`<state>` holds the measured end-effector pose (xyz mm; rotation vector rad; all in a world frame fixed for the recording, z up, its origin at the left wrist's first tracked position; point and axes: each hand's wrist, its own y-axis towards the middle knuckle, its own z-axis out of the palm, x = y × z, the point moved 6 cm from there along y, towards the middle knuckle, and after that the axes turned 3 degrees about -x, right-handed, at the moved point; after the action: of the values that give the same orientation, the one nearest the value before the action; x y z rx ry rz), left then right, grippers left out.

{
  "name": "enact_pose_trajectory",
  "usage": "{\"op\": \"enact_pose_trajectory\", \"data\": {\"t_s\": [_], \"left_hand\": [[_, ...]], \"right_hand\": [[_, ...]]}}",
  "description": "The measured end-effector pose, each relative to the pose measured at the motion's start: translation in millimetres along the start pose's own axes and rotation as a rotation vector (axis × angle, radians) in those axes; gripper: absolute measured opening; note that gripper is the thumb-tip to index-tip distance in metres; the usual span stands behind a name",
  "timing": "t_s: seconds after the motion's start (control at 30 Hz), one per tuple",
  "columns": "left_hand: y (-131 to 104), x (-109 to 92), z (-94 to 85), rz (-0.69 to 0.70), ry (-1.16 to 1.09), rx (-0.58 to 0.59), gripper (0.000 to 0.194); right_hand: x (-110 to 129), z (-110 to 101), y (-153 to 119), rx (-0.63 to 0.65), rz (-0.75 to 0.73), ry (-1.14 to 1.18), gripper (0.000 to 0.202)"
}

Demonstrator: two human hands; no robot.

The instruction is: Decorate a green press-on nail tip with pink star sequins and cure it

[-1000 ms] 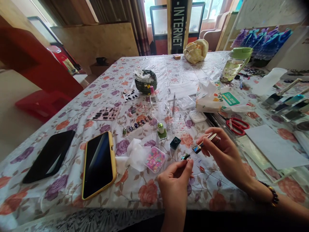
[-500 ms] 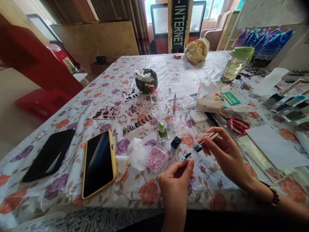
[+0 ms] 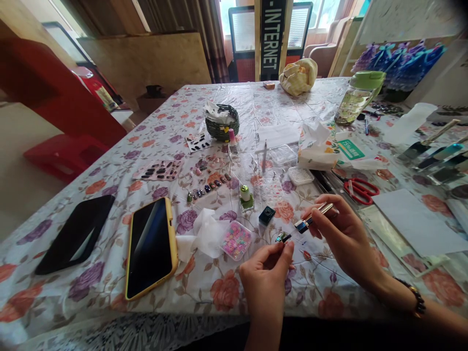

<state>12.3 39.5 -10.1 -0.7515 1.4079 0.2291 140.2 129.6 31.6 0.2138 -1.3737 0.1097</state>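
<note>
Between the thumb and fingers of my left hand (image 3: 266, 273) is a small dark false nail (image 3: 280, 237) with a bluish decoration. My right hand (image 3: 336, 234) pinches a nail polish brush (image 3: 302, 225) by its gold-and-dark cap, and its dark bristle tip meets or lies just over the nail. Past my hands stands a small dark square polish bottle (image 3: 266, 215). A clear box of pink and yellow sequins (image 3: 236, 240) lies left of my left hand. Further off, several decorated false nails (image 3: 208, 187) sit in a row near a green polish bottle (image 3: 246, 197).
At the left lie a yellow-cased phone (image 3: 151, 248), a black phone (image 3: 75, 234) and a crumpled tissue (image 3: 209, 234). Red scissors (image 3: 360, 190) and white paper (image 3: 420, 222) are at the right. A woven basket (image 3: 222, 124) and green-lidded bottle (image 3: 360, 97) stand further back.
The brush in my right hand has shifted slightly, its tip moving a little right and down along the nail. My left hand stays almost still.
</note>
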Motion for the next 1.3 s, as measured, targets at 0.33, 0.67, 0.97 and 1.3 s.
{"op": "enact_pose_trajectory", "data": {"t_s": [0.33,0.67,0.97,1.3], "left_hand": [[0.9,-2.3,-0.1,0.018,0.036,-0.002,0.023],[0.3,0.3,0.0,0.008,0.000,-0.005,0.022],[0.4,-0.7,0.4,0.006,0.016,0.000,0.022],[0.1,-1.1,0.3,-0.004,-0.029,0.010,0.023]], "right_hand": [[-4.2,4.6,0.4,0.022,0.045,-0.012,0.012],[-6.7,1.5,1.0,0.004,0.050,-0.007,0.012],[-8.1,3.3,-1.1,0.021,0.078,0.017,0.013],[-8.4,-1.0,1.0,-0.012,0.073,0.009,0.013]]}}
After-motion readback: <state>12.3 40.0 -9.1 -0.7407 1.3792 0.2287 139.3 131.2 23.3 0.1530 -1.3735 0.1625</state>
